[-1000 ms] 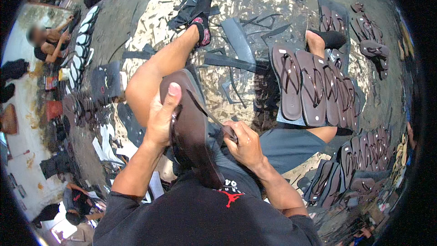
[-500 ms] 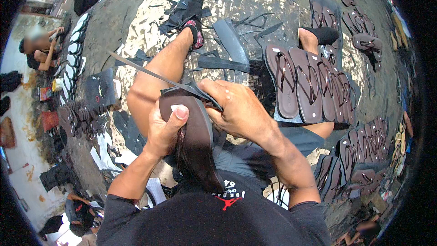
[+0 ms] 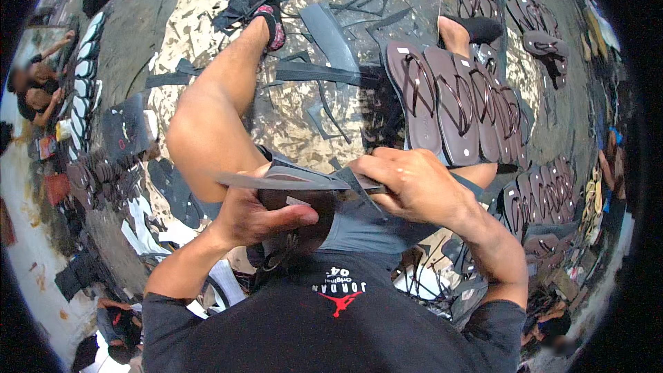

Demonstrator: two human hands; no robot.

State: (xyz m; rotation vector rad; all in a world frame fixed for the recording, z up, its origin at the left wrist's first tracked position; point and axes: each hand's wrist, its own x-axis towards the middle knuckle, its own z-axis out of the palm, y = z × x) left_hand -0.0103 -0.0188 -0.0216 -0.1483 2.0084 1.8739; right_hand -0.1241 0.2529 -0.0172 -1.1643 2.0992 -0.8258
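My left hand [image 3: 259, 214] grips a dark brown flip-flop sole [image 3: 300, 224] held upright over my lap, thumb pressed across its face. My right hand [image 3: 414, 183] is closed around the handle of a long knife [image 3: 276, 181], whose blade lies level across the top of the sole and points left. A thin dark strip [image 3: 356, 178] curls off the sole's edge by my right fingers. The sole's lower end, with its strap, hangs against my black shirt.
A row of finished brown flip-flops [image 3: 456, 107] lies on the ground ahead right, more pairs [image 3: 545, 193] farther right. Dark rubber offcuts [image 3: 324, 72] litter the ground around my bare legs. Stacked soles [image 3: 86, 83] and another person [image 3: 31, 86] are at the far left.
My right hand rose from my lap with the knife and laid the blade across the top of the sole. The left hand shifted its grip, thumb now across the sole's face.
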